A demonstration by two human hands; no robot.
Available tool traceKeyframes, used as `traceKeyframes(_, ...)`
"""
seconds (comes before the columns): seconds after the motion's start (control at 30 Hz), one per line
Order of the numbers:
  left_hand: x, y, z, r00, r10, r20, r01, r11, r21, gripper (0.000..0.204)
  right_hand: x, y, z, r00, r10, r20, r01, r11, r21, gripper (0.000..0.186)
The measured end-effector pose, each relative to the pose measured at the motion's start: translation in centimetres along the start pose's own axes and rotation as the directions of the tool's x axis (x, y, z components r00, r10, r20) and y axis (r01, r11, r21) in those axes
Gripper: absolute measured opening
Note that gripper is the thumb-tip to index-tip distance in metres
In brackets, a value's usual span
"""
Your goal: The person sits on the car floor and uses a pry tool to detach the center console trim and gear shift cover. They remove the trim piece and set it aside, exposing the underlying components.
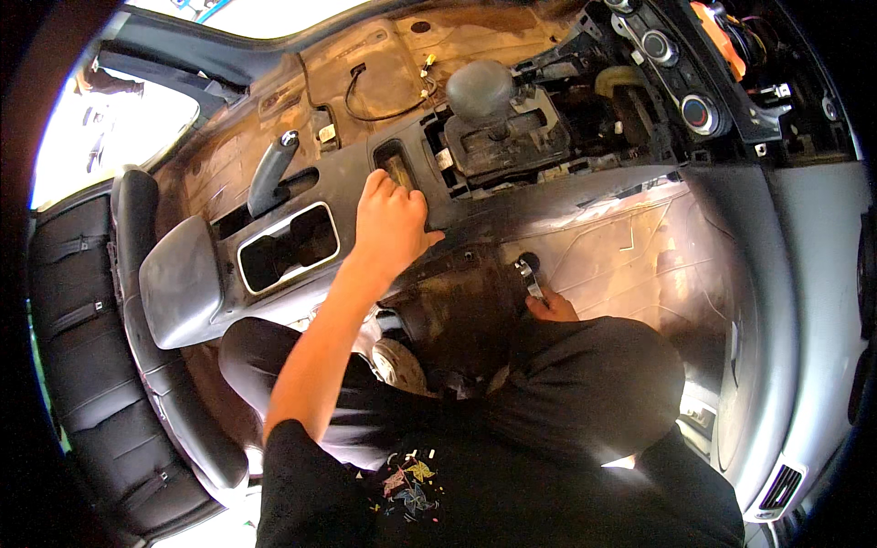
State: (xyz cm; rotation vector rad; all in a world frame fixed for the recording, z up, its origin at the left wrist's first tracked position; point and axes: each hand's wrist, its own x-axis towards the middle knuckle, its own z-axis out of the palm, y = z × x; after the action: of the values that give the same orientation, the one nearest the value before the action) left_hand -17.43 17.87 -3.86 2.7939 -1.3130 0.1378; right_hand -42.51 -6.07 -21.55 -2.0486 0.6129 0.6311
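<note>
My left hand reaches across onto the dark centre console. Its fingers curl over the edge of a small storage pocket, and the thumb rests on the console's near side. Low beside the console, my right hand is closed round a shiny metal hand tool; its exact kind is too small to make out. The tool's upper end is close to a dark round spot on the bare floor. My right forearm is hidden behind my raised knee.
A gear lever rises beyond the pocket, with its surround opened up. The handbrake lever, cup holder frame and armrest are to the left. Loose wiring lies on the far floor. A rear seat and dashboard flank me.
</note>
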Motion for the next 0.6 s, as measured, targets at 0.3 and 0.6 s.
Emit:
traceKeyframes(0.3, -0.1, 0.3, -1.1, 0.997, 0.044, 0.064, -0.043, 0.999, -0.011, 0.044, -2.8, 3.8, -1.5, 0.994, 0.062, -0.095, -0.055, 0.996, 0.073, 0.049)
traceKeyframes(0.6, 2.3, -0.6, -3.2, 0.918, 0.137, 0.371, -0.126, 0.991, -0.055, 0.037, -1.2, -0.8, -4.4, 0.999, 0.006, -0.04, -0.005, 1.0, 0.017, 0.042)
